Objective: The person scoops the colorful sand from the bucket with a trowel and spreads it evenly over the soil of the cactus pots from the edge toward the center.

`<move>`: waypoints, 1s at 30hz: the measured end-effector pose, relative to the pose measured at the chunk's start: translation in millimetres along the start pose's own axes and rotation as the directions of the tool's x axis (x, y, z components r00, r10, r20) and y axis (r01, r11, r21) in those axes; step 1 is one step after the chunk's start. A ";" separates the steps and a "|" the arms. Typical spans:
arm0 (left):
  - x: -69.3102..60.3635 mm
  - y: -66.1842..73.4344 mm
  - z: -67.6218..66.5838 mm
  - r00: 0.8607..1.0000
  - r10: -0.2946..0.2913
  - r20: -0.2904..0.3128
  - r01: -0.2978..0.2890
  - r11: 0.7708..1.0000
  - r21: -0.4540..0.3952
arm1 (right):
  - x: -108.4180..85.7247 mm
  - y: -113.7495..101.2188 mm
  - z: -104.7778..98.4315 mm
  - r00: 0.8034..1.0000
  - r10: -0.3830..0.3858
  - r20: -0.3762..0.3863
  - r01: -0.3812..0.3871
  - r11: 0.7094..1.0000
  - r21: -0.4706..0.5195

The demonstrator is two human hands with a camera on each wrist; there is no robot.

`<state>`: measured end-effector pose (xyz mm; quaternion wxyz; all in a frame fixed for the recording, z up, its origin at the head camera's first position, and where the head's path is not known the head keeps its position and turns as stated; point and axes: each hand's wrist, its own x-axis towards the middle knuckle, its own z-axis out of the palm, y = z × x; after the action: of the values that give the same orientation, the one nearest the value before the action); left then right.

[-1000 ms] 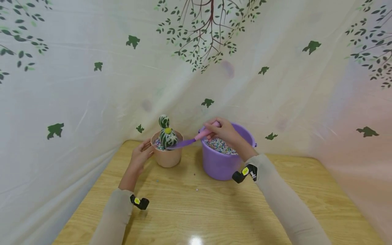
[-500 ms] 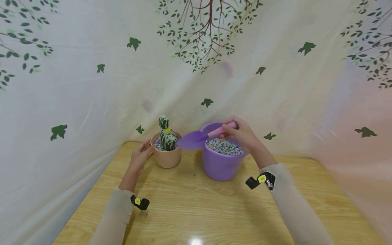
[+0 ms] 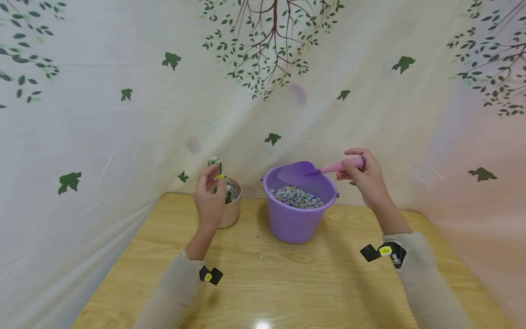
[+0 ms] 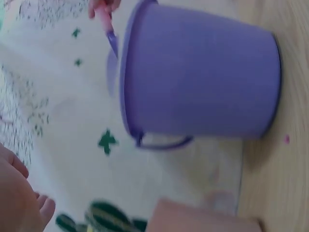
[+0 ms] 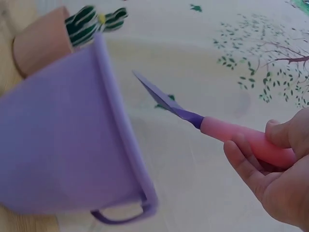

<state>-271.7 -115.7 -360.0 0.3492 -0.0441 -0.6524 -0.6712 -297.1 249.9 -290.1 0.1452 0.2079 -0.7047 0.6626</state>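
Trowel (image 3: 330, 167) in hand, I have its purple blade (image 5: 163, 98) raised above the bucket (image 3: 293, 226), toward the back and apart from the rim; I can't make out anything lying on it. Nearest me, a pale speck (image 3: 260, 257) sits on the wooden counter (image 3: 263, 292), in front of the bucket and to its left. Inside the bucket, coloured beads (image 3: 297, 197) lie well below the rim. Out to the right of the bucket, my right fingers (image 5: 244, 166) are curled round the pink handle, thumb pressed along it. To the bucket's left, my left fingers (image 3: 204, 179) are loosely bent, the thumb apart from them, and hold nothing that I can see. They hover by the cactus (image 5: 87, 24); I can't tell whether one brushes it. Its pot (image 3: 231, 214) stands upright, just left of the bucket.

A moment ago those left fingers were at the pot's side and the blade reached left to its rim. I take this as a pause between scoops, the pot now standing without my steadying touch. Behind the bucket hangs leaf-printed cloth (image 3: 238, 114).
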 end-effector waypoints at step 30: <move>-25.8 -40.8 67.4 0.817 -0.337 0.468 0.422 0.902 -0.087 | 54.9 60.6 3.2 0.960 0.181 0.213 -0.026 0.817 -0.577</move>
<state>-300.5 -47.9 -398.0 0.0446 -0.0965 -0.6439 -0.7577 -374.1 243.4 -317.0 0.0710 0.2004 -0.8930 0.3967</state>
